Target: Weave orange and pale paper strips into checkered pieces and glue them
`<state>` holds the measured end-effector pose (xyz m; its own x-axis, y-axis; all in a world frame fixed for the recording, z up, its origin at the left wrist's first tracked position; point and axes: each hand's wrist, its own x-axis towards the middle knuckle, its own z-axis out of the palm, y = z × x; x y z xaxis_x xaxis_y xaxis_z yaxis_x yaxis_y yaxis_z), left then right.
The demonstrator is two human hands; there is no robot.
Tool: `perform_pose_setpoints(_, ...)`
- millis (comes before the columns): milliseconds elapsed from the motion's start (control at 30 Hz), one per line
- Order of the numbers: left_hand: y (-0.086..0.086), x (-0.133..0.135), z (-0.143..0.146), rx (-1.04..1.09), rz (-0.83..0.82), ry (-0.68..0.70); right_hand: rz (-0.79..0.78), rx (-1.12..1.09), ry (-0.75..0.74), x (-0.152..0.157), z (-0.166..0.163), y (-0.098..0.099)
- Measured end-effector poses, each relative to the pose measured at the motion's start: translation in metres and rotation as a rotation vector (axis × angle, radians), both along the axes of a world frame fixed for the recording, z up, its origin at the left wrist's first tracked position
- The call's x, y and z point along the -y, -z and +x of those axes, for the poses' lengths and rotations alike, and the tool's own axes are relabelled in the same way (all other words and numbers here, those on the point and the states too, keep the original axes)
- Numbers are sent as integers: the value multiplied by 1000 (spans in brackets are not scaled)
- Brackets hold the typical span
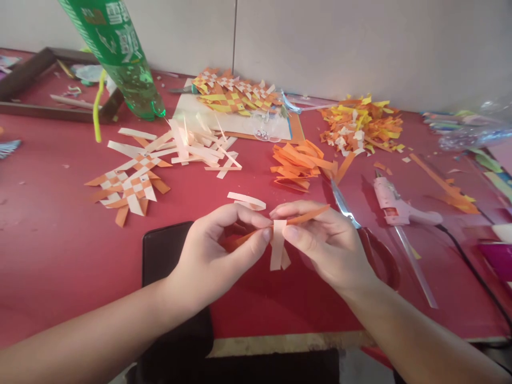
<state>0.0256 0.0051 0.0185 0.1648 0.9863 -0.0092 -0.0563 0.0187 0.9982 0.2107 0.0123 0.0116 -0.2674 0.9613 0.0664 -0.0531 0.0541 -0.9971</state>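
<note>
Between my hands, just above the red table, a cream paper strip (277, 246) is folded over an orange paper strip (309, 215), its two ends hanging down. My left hand (224, 245) pinches the crossing from the left with thumb and forefinger. From the other side my right hand (324, 242) pinches it too, the orange end sticking out past the fingers. Two loose cream strips (247, 200) lie just beyond my fingertips. Farther back are a pile of orange strips (298, 162) and a pile of cream strips (200, 144). Woven orange-and-cream pieces (130, 184) lie to the left.
A pink glue gun (394, 202) with its cord and scissors (344, 205) lie at right. A green bottle (124, 64) stands beside a dark frame (52, 109). Folded scraps (360, 125) and finished woven pieces (236, 96) sit at the back. A black device (166, 250) lies under my left arm.
</note>
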Motion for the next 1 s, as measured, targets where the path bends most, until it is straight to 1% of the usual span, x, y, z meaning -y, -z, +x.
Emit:
perform_pose_setpoints(133,0,1,0,-10,17,5,28,15,-14,-1,-1,0)
perform_pose_setpoints(233,-1,1,1,-25,25,8,62,44,34,0,-2,1)
perform_pose_setpoints(300,-1,1,1,-44,17,8,41,21,49,1,-3,2)
perform_pose_setpoints(367,-1,2,0,-57,14,9,-8,-34,21,1,-3,3)
perform_pose_setpoints(433,-1,2,0,-72,23,14,-9,-51,1,1,-2,3)
perform_pose_setpoints(567,1,2,-1,-115,59,13,120,65,6,-2,4,2)
perform_pose_setpoints(633,2,3,-2,-118,70,16,158,111,-4,-4,6,1)
perform_pose_setpoints(833,2,3,-2,-131,76,21,200,186,-9,-4,8,-3)
perform_pose_setpoints(1000,1,3,-1,-152,68,20,196,222,-1,-3,7,-5)
